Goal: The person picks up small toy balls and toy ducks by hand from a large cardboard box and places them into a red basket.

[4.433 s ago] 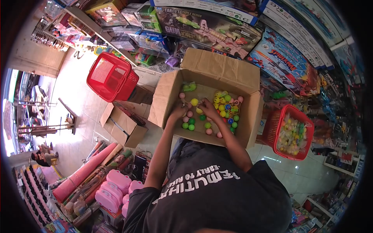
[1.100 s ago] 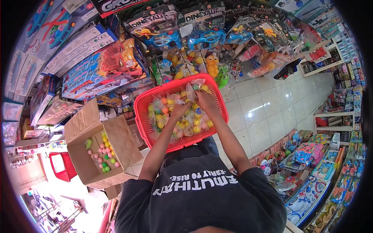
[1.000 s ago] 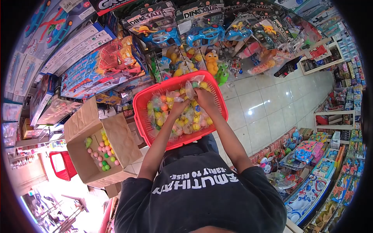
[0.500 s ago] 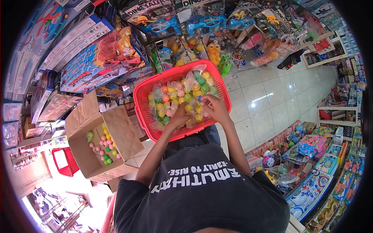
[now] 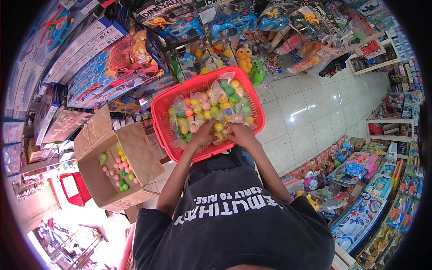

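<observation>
A red plastic basket [image 5: 158,128] sits at my lap, filled with small yellow, green, pink and orange balls in clear bags. At its near side, my left hand [image 5: 203,136] and my right hand [image 5: 240,135] face each other with fingers curled. Between them is a clear bag of yellow balls [image 5: 218,128], some with printed faces, which both hands grip. My fingertips are partly hidden by the bag and the backs of the hands.
An open cardboard box [image 5: 92,175] with loose pink, yellow and green balls stands at the left. Boxed toys [image 5: 108,69] are stacked behind it. Packaged toys hang beyond the basket. Tiled floor [image 5: 301,117] lies to the right, with toy shelves [image 5: 360,216] alongside.
My right hand has moved down and left, from the basket's right part to the bag beside my left hand. The basket appears slightly lower and further left in view.
</observation>
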Tool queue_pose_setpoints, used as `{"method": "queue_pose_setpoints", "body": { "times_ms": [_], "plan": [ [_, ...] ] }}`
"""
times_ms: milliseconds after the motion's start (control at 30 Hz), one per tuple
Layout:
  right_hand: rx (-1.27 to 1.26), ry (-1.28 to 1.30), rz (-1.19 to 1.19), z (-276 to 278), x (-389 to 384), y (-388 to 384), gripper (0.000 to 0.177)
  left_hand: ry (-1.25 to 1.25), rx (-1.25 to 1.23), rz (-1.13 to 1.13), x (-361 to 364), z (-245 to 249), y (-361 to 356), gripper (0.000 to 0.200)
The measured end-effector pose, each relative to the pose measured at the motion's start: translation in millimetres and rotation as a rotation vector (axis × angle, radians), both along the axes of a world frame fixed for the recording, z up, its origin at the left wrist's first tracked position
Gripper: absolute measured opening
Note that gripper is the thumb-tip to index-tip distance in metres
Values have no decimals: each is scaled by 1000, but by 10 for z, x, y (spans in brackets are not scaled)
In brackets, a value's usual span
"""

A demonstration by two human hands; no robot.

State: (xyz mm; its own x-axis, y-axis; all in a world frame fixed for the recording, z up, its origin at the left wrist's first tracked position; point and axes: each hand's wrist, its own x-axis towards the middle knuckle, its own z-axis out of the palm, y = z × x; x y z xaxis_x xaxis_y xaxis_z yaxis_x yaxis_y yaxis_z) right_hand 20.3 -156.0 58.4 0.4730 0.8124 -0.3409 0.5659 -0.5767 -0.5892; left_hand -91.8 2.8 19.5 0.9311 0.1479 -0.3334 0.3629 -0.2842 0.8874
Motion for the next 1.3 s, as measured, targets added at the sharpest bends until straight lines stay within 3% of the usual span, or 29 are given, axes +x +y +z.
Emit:
{"method": "queue_pose_setpoints", "body": {
  "times_ms": [100,533,700,833,900,967,1000,1067,1167,1300],
  "plan": [
    [-33,-97,21,18,-50,22,31,-68,53,-50,-37,-108,12,63],
    [-151,-27,72,-78,19,31,27,-10,197,-2,-102,-118,-149,68],
    [121,-48,57,22,40,-73,28,-12,172,5,-162,-48,-122,73],
    [335,-141,44,263,19,-206,25,-46,226,110,-263,207,-190,61],
    [499,64,-83,464,-8,-281,21,-127,296,177,-343,377,-249,53],
    [486,129,-93,551,0,-416,19,-110,-71,327,-444,571,-326,34],
    [464,196,-117,572,-15,-517,17,-108,-66,339,-567,704,-372,34],
    [405,329,-74,566,-18,-735,16,-22,-462,319,-841,922,-403,29],
    [270,509,26,262,-5,-1070,18,37,-543,287,-1221,802,-530,27],
    [83,605,112,-742,-58,-1355,25,204,-471,330,-1459,175,-851,27]
  ]
}}
